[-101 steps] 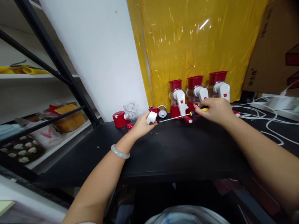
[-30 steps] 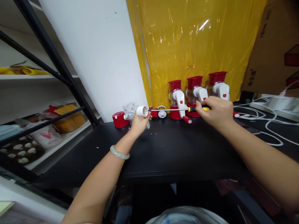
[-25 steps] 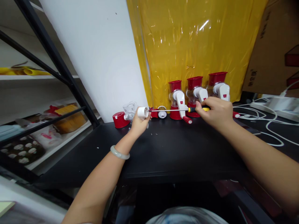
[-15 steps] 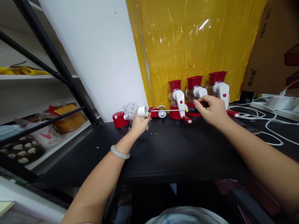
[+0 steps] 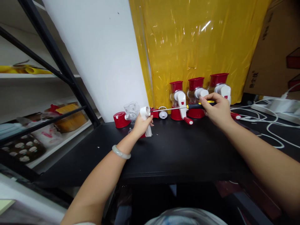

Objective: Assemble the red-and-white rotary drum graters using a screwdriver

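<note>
My left hand (image 5: pixel 141 125), with a pale bangle on the wrist, is closed around a white crank handle (image 5: pixel 144 111). The handle's round hollow end points up and right, and its lower arm shows below my fingers. My right hand (image 5: pixel 218 110) grips the black-and-yellow grip of a screwdriver (image 5: pixel 195 106). The thin metal shaft runs left, and its tip is at the opening of the white round end; whether it touches a screw is too small to tell. Behind my left hand are a red base (image 5: pixel 121 120) and a clear plastic housing (image 5: pixel 131 108).
Three rotary graters (image 5: pixel 178 100) with red hoppers stand along the back of the black table (image 5: pixel 173 156). A small red and white part (image 5: pixel 162 114) lies left of them. White cables (image 5: pixel 269 120) spread at the right. A black-framed shelf (image 5: pixel 70 81) stands left, a carton (image 5: pixel 264 59) right.
The crank handle has turned in my left hand, so its lower arm now shows beneath. The screwdriver tilts more, its grip end higher, and my right hand has shifted slightly along it.
</note>
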{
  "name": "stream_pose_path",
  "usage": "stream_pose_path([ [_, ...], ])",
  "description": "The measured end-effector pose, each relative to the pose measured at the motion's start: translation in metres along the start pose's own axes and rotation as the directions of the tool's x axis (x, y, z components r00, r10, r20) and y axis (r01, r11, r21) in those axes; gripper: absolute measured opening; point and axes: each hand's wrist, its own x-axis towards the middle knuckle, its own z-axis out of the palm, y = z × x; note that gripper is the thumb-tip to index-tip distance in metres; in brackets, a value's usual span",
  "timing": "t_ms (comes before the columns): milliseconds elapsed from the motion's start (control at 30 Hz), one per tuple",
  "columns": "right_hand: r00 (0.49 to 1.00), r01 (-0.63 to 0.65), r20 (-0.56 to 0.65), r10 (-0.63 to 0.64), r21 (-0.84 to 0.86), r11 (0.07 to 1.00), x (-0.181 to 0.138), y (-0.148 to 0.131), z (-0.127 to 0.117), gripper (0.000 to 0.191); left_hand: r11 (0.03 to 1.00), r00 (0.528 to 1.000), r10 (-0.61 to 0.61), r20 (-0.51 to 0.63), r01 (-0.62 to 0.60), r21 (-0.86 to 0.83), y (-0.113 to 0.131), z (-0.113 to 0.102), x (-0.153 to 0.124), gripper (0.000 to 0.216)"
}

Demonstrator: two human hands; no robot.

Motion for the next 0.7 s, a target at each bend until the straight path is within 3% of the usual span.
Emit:
stream_pose_path([
  [100,1.000,0.015,-0.009,-0.015,-0.027,1.000,-0.001,0.002,0.002,0.023,1.000,0.999,-0.016,0.029,0.016,-0.021,-0.002,-0.001,0.000,0.016],
  [233,0.997,0.020,0.070,-0.019,-0.018,1.000,-0.001,0.010,0.005,0.022,0.997,0.999,-0.047,0.026,0.049,-0.060,-0.004,-0.002,0.000,0.015],
  [500,0.968,-0.048,0.250,0.008,0.156,0.987,0.002,0.015,0.001,0.011,0.993,0.998,-0.069,-0.017,0.067,-0.096,-0.002,-0.001,0.001,0.014],
  [700,0.967,-0.094,0.249,0.058,0.135,0.986,0.003,0.013,-0.001,0.010,0.991,0.997,-0.078,-0.024,0.075,-0.113,0.001,-0.001,-0.001,0.015],
])
